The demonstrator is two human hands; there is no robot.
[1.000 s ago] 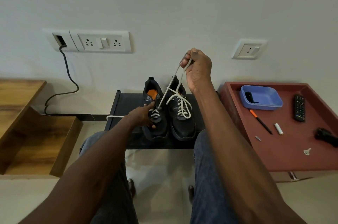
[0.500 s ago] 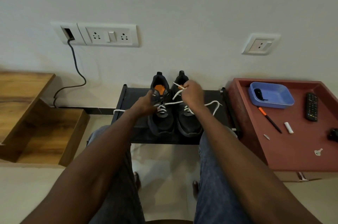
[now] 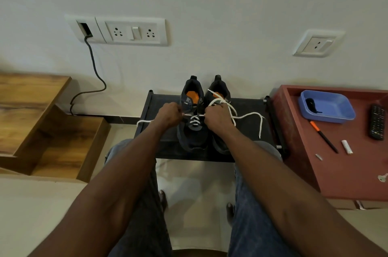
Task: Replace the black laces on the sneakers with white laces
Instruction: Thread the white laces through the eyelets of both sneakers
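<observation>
Two dark sneakers stand side by side on a low black rack (image 3: 249, 130) against the wall. The left sneaker (image 3: 192, 137) has white lace (image 3: 194, 119) crossed through its lower eyelets only; its upper eyelets look unthreaded. The right sneaker (image 3: 218, 93) carries a second white lace (image 3: 247, 117), its ends trailing loose over the rack, so it seems threaded but untied. The left hand (image 3: 169, 115) and right hand (image 3: 216, 117) each pinch an end of the left sneaker's lace. One black lace (image 3: 311, 104) lies in the blue tray (image 3: 336, 118); a second is not visible.

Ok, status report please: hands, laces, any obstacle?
Both hands, left and right, pinching white lace on left sneaker. Lacing partly done. No obstacle seen.
</observation>
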